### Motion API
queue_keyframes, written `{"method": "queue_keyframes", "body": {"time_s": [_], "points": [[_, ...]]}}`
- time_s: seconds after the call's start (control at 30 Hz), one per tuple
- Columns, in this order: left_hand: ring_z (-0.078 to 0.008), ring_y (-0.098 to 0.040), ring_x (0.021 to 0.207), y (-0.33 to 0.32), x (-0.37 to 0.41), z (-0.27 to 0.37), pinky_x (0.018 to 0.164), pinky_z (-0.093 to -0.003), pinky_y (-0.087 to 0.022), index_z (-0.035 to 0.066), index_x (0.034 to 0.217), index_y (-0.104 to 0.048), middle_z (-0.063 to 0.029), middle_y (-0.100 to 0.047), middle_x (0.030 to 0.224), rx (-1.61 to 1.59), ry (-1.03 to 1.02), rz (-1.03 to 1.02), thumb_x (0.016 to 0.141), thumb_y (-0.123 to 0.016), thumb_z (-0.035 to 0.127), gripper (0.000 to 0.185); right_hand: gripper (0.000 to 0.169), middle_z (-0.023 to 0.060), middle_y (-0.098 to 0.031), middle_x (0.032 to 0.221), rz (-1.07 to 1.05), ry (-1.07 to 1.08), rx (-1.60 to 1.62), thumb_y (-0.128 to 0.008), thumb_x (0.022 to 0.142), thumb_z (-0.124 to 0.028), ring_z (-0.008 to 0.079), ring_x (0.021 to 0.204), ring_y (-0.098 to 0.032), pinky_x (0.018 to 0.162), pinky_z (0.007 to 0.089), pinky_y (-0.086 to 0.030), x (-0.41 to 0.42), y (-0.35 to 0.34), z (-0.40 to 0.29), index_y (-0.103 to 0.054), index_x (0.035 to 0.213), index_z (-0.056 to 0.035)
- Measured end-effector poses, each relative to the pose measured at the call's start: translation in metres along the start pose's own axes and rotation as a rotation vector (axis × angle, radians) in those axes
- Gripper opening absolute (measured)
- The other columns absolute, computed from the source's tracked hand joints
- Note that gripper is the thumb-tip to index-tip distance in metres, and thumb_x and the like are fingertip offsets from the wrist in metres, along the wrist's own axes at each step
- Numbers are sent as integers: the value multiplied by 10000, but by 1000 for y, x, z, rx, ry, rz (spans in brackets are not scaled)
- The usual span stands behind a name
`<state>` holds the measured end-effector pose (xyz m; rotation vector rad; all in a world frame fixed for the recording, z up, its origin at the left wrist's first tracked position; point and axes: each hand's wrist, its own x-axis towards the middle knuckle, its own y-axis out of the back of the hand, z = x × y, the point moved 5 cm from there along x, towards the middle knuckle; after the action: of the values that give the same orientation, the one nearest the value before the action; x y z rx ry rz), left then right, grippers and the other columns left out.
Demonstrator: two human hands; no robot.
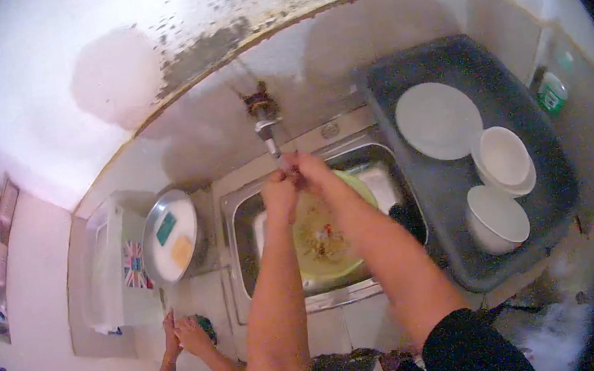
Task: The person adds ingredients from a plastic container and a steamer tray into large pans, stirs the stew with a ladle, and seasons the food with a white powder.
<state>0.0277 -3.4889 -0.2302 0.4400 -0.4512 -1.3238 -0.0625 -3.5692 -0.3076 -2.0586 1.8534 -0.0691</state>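
My left hand (279, 192) and my right hand (307, 169) meet just under the spout of a metal faucet (269, 133) on the tiled wall. Their fingers overlap, so whether anything is between them is hidden. Below my forearms a yellow-green plastic basin (360, 188) sits inside a stainless steel sink (380, 155). Cloudy water (315, 214) fills it, with food scraps (326, 238) near the middle. My right forearm covers part of the basin's right side.
Right of the sink, a dark grey tray (428, 196) holds a white plate (439, 120) and several white bowls (499, 215). On the left, a metal bowl (157, 268) contains suds, a green scouring pad (166, 228) and a yellow sponge (181, 251). Another person's hands (184, 332) are at lower left.
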Motion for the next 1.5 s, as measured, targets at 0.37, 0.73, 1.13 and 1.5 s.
{"method": "queue_keyframes", "body": {"time_s": [0.37,0.73,1.13,1.5], "points": [[-345,-539,1070,47,-197,-5,960,-621,-311,130,1132,-628,-160,-601,1122,684,84,194,845,-520,268,336,310,169,-666,911,321,612,-1186,-490,829,-194,335,832,-625,710,432,-483,-26,-49,-112,-641,1040,-25],[-297,-589,954,209,-516,26,835,-411,-459,85,1063,-653,-184,-627,1046,-23,-126,-333,897,-555,341,321,240,140,-620,777,-985,765,-959,-547,858,-247,269,716,-594,636,411,-473,-426,-350,82,-622,899,-24],[-286,-576,1070,353,-1267,-155,883,-414,-469,61,1164,-588,-132,-592,1174,-140,1525,815,864,-529,482,521,223,103,-612,776,-2096,409,-1508,-595,851,-245,205,688,-584,619,358,-481,-951,-549,390,-583,902,-28],[-364,-586,1015,434,-1606,-169,864,-448,-462,107,1163,-584,-196,-616,1099,-145,1673,969,866,-507,472,477,238,69,-606,775,-2242,118,-1890,-638,845,-243,146,663,-575,604,309,-488,-1232,-560,514,-546,904,-31]]}}
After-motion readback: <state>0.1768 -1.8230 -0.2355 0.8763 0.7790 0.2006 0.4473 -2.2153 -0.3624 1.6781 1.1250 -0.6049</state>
